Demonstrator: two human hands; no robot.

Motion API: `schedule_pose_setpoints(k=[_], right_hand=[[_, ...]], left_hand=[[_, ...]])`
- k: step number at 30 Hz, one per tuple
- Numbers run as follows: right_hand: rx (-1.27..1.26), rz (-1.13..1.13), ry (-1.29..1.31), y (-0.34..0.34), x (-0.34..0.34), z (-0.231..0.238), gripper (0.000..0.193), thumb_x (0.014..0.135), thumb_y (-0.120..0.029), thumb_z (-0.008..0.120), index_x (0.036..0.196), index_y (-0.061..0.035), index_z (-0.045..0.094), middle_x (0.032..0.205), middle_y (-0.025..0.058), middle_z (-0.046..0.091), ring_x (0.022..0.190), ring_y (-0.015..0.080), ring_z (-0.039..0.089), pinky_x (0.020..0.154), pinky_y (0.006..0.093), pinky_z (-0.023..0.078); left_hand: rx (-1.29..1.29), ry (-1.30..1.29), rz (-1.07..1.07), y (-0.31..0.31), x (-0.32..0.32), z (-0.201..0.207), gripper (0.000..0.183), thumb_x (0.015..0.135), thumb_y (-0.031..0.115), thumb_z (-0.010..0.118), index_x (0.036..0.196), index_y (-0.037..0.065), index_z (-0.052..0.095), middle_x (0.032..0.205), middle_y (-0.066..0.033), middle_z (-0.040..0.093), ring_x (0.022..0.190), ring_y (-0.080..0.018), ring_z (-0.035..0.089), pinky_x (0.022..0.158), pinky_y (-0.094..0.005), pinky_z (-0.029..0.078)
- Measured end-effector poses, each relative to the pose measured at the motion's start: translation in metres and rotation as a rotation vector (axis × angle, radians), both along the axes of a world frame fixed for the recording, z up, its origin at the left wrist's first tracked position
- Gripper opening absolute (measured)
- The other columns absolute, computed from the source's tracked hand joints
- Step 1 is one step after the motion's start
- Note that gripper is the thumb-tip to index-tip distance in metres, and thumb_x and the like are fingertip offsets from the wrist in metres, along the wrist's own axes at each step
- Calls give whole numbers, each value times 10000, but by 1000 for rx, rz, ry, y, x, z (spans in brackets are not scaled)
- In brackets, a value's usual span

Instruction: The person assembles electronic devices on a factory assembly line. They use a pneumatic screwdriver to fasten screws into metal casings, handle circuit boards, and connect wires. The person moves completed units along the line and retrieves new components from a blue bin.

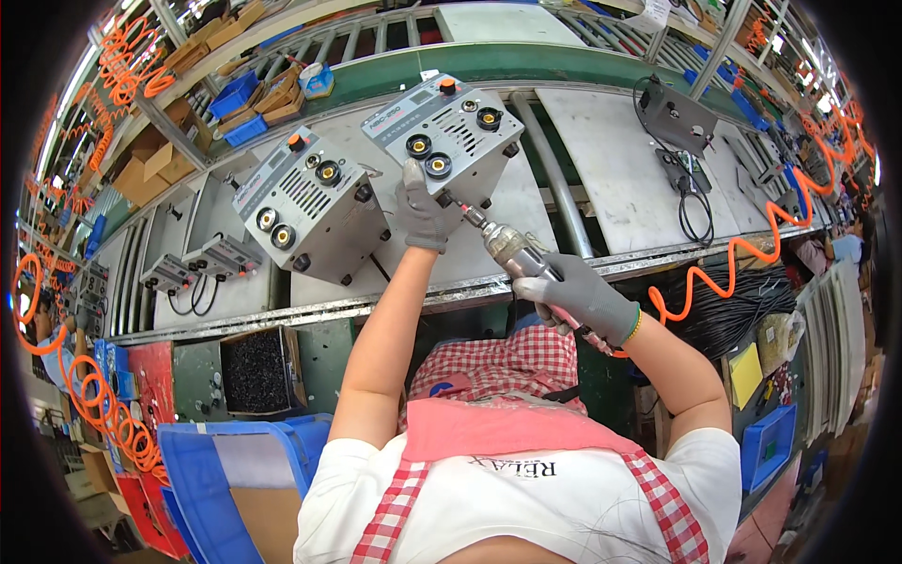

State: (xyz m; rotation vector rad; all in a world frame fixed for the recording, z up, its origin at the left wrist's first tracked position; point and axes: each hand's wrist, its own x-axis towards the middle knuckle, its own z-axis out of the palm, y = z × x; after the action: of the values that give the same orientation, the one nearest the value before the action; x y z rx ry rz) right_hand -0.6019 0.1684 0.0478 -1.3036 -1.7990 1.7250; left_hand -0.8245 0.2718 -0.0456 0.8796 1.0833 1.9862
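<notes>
Screwdriver [515, 252] in right hand [584, 296], long axis diagonal, tip up-left

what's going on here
A person in gray gloves is working on a gray metal box on a bench. The left hand is at its lower corner, and the right hand grips a power screwdriver with its bit pointed at the box's lower edge; whether a screw is engaged can't be seen. A similar box stands to the left, untouched.

Lettering [400, 119] on grey units [460, 155]; on shirt [564, 508]
</notes>
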Motion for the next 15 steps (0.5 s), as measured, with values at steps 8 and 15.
schedule_pose_setpoints(k=[8,15], right_hand=[[-51,-14,-12,3,-3,-1,475,830,-440,682,900,17,575,603,50,566,496,111,563,433,251,446],[-122,-28,70,0,-1,-2,428,838,-407,674,921,-4,557,616,56,564,486,102,552,422,243,439]], left_hand=[[-66,-47,-25,-5,2,13,491,1006,395,325,1097,-29,556,999,-104,611,871,-159,606,724,-308,516],[-52,-17,-87,-8,-2,12,548,993,485,359,1044,-7,595,941,-74,632,824,-136,603,688,-293,502]])
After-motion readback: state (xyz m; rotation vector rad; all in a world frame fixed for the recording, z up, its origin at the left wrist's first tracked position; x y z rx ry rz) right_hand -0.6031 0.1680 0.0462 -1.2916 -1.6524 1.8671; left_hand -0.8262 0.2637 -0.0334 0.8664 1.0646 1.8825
